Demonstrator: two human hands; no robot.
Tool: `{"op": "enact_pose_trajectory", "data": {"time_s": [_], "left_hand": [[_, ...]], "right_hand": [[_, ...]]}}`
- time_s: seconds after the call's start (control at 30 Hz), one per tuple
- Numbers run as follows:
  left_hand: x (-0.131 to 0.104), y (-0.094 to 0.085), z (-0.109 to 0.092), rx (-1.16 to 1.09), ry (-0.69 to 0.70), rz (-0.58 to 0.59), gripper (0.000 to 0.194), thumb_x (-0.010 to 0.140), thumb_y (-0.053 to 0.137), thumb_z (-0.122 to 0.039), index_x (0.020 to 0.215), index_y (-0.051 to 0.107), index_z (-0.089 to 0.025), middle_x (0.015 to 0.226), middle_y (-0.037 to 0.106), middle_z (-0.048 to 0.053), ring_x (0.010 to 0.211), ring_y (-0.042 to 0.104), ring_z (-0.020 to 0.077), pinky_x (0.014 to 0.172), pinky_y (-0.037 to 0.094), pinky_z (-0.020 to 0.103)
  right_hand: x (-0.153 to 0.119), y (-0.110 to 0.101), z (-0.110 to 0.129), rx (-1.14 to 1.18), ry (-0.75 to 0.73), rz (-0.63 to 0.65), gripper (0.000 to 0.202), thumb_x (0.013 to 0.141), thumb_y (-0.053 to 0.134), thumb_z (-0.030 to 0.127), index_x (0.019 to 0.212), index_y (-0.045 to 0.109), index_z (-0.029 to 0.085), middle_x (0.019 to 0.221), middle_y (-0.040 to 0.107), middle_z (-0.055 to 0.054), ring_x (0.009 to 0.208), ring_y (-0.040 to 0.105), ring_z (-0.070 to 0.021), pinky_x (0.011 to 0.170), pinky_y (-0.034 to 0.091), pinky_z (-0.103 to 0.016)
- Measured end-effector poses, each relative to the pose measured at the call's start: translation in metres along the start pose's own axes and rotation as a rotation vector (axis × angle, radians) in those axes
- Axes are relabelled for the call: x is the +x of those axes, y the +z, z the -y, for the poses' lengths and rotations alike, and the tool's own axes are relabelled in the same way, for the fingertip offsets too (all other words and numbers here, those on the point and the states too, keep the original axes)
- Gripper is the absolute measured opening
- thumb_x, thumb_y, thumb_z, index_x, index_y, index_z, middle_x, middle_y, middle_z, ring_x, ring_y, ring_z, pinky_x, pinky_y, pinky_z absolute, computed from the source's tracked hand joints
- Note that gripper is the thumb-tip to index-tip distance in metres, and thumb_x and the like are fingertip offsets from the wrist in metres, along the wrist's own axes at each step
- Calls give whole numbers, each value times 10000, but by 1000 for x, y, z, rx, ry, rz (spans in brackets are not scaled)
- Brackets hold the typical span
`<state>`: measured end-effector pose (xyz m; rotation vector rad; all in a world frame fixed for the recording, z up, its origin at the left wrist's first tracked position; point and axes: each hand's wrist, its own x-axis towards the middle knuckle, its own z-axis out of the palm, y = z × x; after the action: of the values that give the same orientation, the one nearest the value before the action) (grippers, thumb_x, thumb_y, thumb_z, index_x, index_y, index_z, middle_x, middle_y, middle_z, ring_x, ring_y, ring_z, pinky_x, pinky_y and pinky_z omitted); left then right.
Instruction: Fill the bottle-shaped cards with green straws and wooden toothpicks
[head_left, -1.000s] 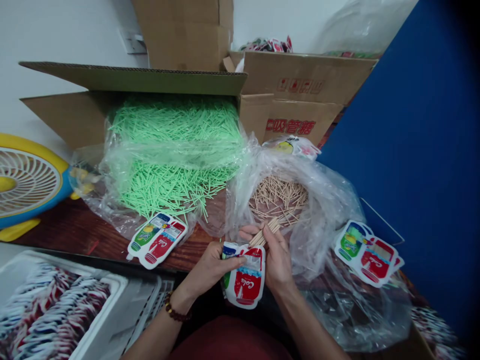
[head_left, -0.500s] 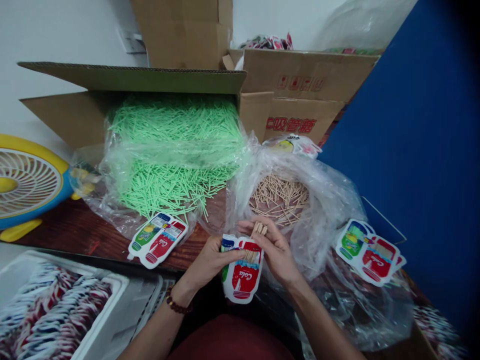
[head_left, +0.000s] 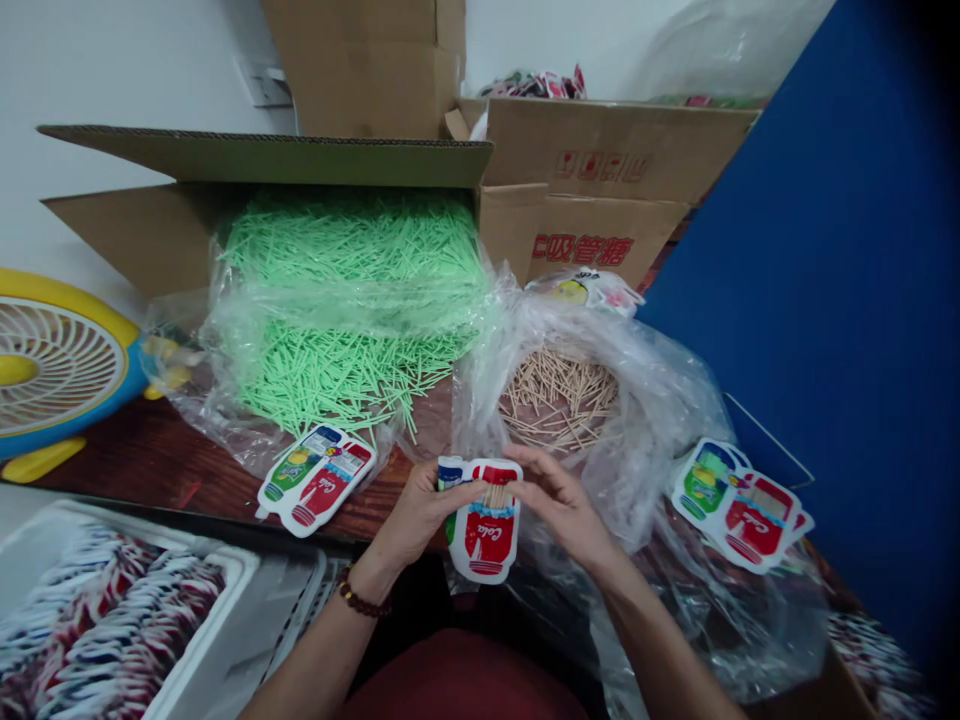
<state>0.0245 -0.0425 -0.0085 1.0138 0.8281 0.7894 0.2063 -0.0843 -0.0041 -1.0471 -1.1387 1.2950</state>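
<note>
A white-edged packet (head_left: 491, 545), printed with a red cola bottle and a green and blue part beside it, is in front of me. My left hand (head_left: 420, 515) is closed on its left side, the thumb lying across the front. Short brown sticks (head_left: 496, 495) show in the upper part of the red side. At the upper right edge, my right hand (head_left: 555, 500) pinches the packet, its thumb against the ends of the sticks. Its fingertips are partly hidden. More brown sticks (head_left: 559, 395) lie in a clear plastic bag (head_left: 652, 380) just beyond.
Green sticks (head_left: 352, 370) spill from a plastic-lined cardboard box (head_left: 300, 160). Similar packets lie left (head_left: 319, 480) and right (head_left: 757, 520). A foam box (head_left: 225, 590) of packed packets stands lower left, a fan (head_left: 67, 360) at the left, and a blue panel (head_left: 817, 300) at the right.
The bundle of brown sticks that stood up from my right hand has gone down to the packet. My right thumb now presses at the packet, which has risen slightly.
</note>
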Motion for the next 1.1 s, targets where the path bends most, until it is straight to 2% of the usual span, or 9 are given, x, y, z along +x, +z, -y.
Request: {"op": "enact_pose_trajectory", "data": {"time_s": [0.13,0.3,0.4,0.63,0.8,0.9,1.0,1.1], "left_hand": [[1,-1,1,-34,-7,-44,199,700,785,-263,800,677,-129,723,681,-13,625,580,106,609,448,205],[-1,-6,-2,-109,-33,-60,275,639,827,-211,830,637,-156,765,674,-37,669,592,99,674,457,209],[-3,-8,-7,-92,-55,-23,289,645,820,-197,874,648,-156,772,678,-28,687,596,107,679,449,212],[-4,-10,-5,-123,-26,-41,174,690,784,-205,784,655,-136,725,684,-11,656,583,109,668,450,221],[-6,-9,-8,-127,-36,-12,211,674,798,-203,838,679,-144,764,692,-7,681,595,114,675,454,221],[-7,-9,-12,-90,-28,4,204,688,789,-221,846,704,-124,783,700,18,696,602,126,673,457,225],[-9,-8,-14,-49,-7,-31,176,695,782,-225,799,707,-105,724,685,17,659,586,121,642,449,214],[-9,-7,-12,-42,4,-21,179,711,767,-234,820,703,-107,727,678,15,654,576,119,643,449,219]], "right_hand": [[-2,11,-9,131,144,27,275,722,755,254,982,694,190,887,716,2,777,647,-147,749,514,-257],[1,18,-5,260,206,-61,287,650,799,258,905,708,163,806,731,-7,665,653,-137,660,529,-250],[4,18,-5,259,193,-55,294,653,796,255,918,709,160,807,731,-9,675,658,-142,661,534,-255],[3,20,-10,236,198,-28,275,672,791,252,908,687,156,845,730,-13,716,664,-131,694,530,-234],[0,23,-4,166,213,-4,309,702,765,262,985,682,171,851,727,-9,720,664,-142,677,529,-244],[1,24,-3,151,177,13,271,713,751,268,958,693,170,863,727,-12,738,663,-152,706,524,-262],[1,23,-6,186,214,43,275,675,778,287,907,701,163,849,726,-17,746,660,-162,732,518,-282],[1,21,-13,172,247,18,291,631,811,309,852,690,163,792,715,-6,699,644,-156,683,511,-271]]}}
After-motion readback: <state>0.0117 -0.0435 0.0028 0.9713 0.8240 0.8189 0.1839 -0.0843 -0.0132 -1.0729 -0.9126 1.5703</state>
